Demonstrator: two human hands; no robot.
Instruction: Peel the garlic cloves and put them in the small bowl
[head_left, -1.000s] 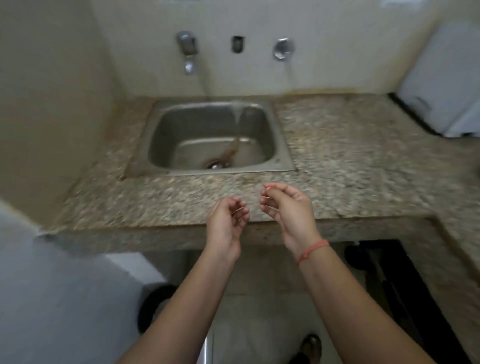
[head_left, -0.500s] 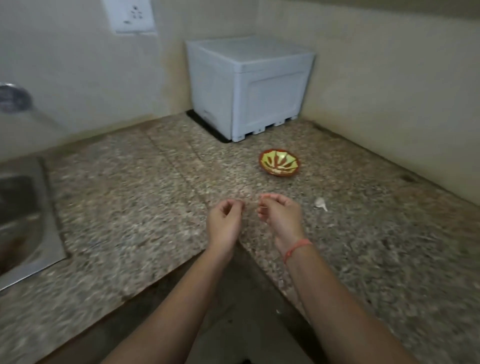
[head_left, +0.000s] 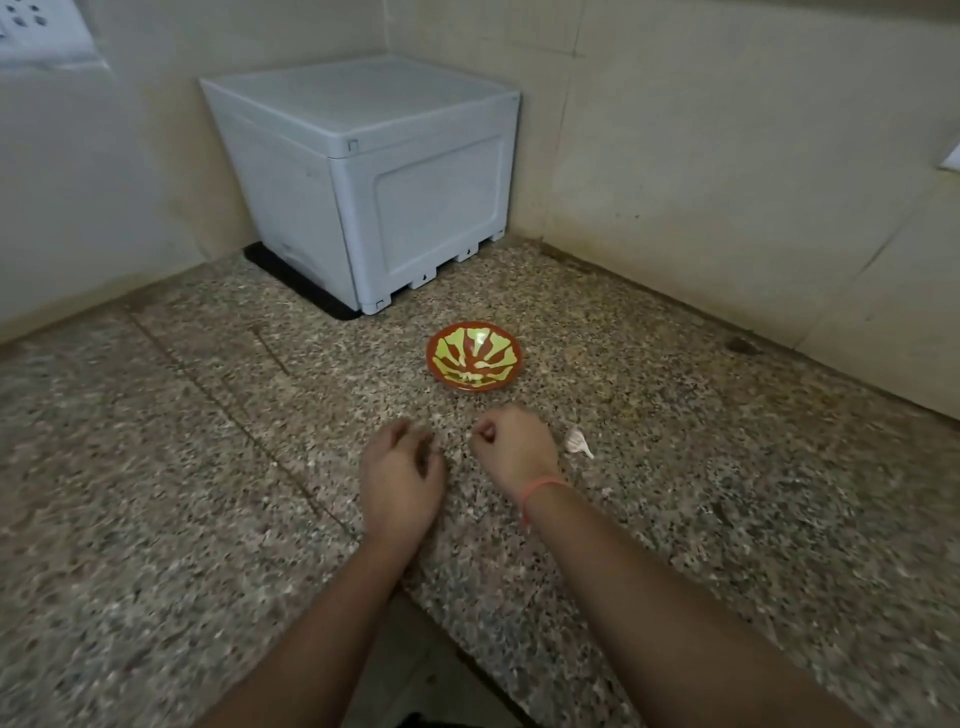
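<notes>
Two hands, one left hand and one right hand, appear over a single speckled stone surface. On it stand one small bowl, patterned red and green, one garlic clove in its skin and one white box. One red thread band circles the right wrist, and one socket plate shows on the wall.

The small bowl, red-brown with a yellow-green pattern, stood upright on the countertop. One white, skin-covered garlic clove lay near it.
</notes>
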